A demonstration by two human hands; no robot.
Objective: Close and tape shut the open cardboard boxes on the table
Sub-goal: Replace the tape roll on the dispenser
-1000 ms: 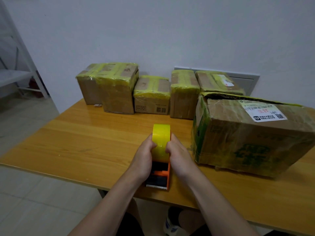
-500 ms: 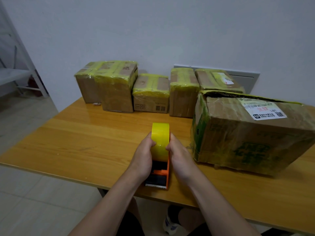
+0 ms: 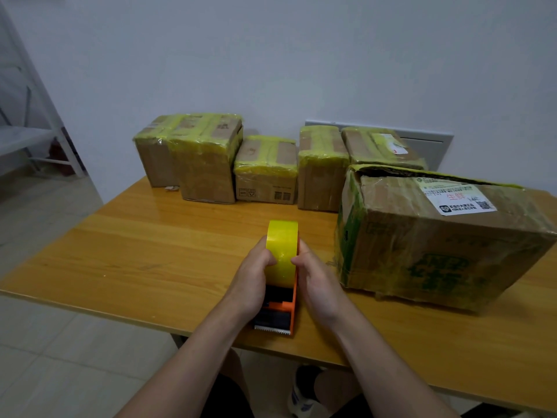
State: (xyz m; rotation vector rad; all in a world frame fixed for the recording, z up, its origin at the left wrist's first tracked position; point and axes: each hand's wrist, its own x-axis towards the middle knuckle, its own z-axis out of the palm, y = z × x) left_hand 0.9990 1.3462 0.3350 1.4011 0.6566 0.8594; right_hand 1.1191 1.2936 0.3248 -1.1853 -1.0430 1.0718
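Head view: left hand and right hand grip the yellow tape roll on its orange dispenser, fingers curled, probably hunting the tape end; the gaping cardboard box sits just right.

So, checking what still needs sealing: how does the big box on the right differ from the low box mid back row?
The big box is far larger than the low box. The big box's top gapes along its far edge; the low box's top is closed under yellow tape. The big box bears a white shipping label; the low box shows none. Both are brown cardboard.
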